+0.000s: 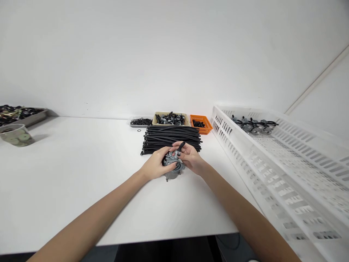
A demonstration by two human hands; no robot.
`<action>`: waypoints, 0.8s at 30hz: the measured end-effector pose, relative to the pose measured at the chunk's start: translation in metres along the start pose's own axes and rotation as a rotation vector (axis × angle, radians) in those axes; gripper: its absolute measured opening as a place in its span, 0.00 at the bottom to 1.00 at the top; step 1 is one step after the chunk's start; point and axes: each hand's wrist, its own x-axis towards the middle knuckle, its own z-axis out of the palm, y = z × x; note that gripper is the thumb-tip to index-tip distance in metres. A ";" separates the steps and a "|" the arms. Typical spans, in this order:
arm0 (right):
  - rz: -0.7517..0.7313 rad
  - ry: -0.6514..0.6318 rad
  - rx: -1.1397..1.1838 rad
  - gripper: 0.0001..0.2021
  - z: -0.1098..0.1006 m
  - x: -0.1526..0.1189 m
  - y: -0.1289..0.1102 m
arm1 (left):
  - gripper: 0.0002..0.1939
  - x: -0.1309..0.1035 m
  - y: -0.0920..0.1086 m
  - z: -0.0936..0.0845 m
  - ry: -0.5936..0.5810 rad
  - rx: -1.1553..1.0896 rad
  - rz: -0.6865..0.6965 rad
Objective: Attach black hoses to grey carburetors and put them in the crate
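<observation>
A grey metal carburetor [172,174] is held above the white table, near its middle. My left hand [157,163] grips it from the left side, thumb across its front. At the top of the carburetor, my right hand [189,156] pinches a short black rubber piece [181,146] that sticks up at a slant. Whether this piece is fitted on the carburetor or only touching it, I cannot tell. Just behind my hands lies a stack of black rubber hoses [171,135], partly covered by my fingers.
Along the wall stand a tray of black rings [141,122], a beige tray of black parts [171,118] and an orange basket [206,127]. One loose ring [139,130] lies nearby. Right is a white crate [245,160] holding several carburetors [255,125]; left, a cup [16,136] and metal tray [36,117].
</observation>
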 end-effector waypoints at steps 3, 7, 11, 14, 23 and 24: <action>-0.025 0.018 0.001 0.17 0.000 0.001 0.001 | 0.16 0.001 0.001 0.000 0.005 0.001 0.007; -0.023 0.007 0.026 0.16 -0.001 0.000 0.001 | 0.14 0.001 0.003 -0.001 0.004 0.007 0.003; -0.026 -0.015 0.062 0.15 -0.004 0.000 0.001 | 0.16 0.001 0.003 -0.001 0.004 0.002 -0.001; -0.026 -0.032 0.073 0.15 -0.006 0.000 0.002 | 0.16 0.001 0.002 -0.001 0.003 -0.003 -0.001; -0.013 -0.032 0.082 0.19 -0.009 0.001 0.001 | 0.17 0.000 0.001 -0.001 0.003 0.005 0.012; -0.013 -0.034 0.072 0.19 -0.008 0.001 0.001 | 0.18 0.000 0.000 -0.001 0.003 0.004 0.011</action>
